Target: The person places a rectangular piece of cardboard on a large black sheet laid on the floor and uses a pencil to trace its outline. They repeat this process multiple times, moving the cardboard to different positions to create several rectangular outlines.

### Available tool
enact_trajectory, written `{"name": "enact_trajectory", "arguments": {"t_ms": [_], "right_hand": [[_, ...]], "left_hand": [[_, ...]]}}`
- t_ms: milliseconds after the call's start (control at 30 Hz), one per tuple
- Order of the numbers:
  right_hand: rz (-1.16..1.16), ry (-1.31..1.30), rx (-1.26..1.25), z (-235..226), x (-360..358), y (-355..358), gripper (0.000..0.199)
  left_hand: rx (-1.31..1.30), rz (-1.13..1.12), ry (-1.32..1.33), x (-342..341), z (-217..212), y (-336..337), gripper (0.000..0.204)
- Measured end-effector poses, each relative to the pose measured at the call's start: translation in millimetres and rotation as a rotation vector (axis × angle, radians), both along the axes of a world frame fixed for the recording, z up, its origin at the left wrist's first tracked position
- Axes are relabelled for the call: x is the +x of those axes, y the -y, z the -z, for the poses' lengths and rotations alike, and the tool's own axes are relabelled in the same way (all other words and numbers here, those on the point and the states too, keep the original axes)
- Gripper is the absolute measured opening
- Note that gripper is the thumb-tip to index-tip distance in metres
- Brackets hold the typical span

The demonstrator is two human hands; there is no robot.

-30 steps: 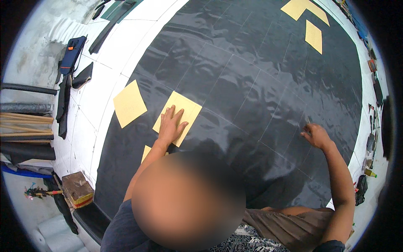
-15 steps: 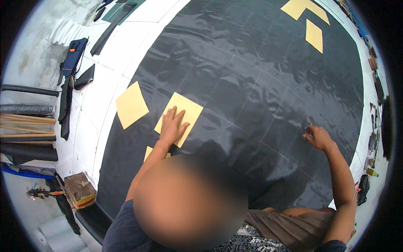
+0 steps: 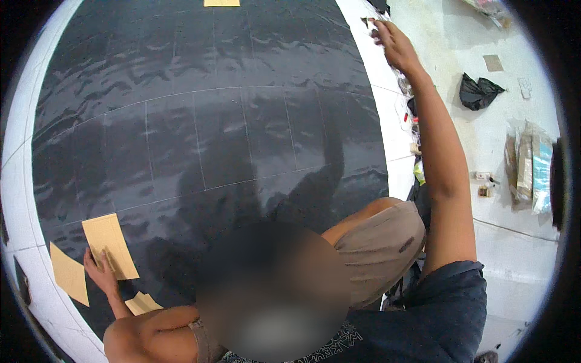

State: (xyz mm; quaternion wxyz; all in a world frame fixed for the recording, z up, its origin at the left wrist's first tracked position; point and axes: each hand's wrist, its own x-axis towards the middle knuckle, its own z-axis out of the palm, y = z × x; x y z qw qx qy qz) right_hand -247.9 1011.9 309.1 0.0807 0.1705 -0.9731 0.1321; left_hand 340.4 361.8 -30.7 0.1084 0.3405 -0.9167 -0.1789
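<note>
My left hand (image 3: 100, 269) lay flat, fingers spread, on a tan card (image 3: 111, 245) near the left edge of the black sheet (image 3: 212, 133) covering the floor (image 3: 514, 242). Two more tan cards (image 3: 69, 273) lay just beside it. My right hand (image 3: 392, 43) reached to the sheet's far right edge, fingers loosely curled; whether it held anything I could not tell.

Glossy wrinkled black plastic sheet (image 3: 212, 133); matt tan cardboard piece (image 3: 110, 245)
</note>
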Motion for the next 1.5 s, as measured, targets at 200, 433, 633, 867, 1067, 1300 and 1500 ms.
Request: {"name": "enact_trajectory", "arguments": {"t_ms": [200, 433, 633, 867, 1067, 1300, 1500], "right_hand": [[0.215, -0.195, 0.209, 56, 50, -133, 0.054], [0.421, 0.318, -0.024, 167, 138, -124, 0.070], [-0.069, 0.764, -0.006, 206, 173, 13, 0.041], [-0.581, 1.058, 0.053, 192, 208, 119, 0.040], [-0.396, 1.396, -0.221, 169, 222, 181, 0.063], [-0.305, 1.508, -0.229, 149, 249, 211, 0.030], [-0.357, 1.289, -0.411, 186, 223, 178, 0.025]], "left_hand": [[-0.039, -0.054, 0.165, -14, -4, -5, 0.076], [0.223, -0.132, 0.317, -38, -32, 4, 0.083], [0.142, -0.260, 0.209, -21, -27, 9, 0.092], [0.942, -0.316, -0.313, -67, -65, -50, 0.036], [1.263, 0.056, -0.050, -160, -105, -159, 0.040], [1.391, 0.399, -0.132, -152, -103, -192, 0.045], [0.526, 0.110, -0.398, -106, -76, -122, 0.053]]}}
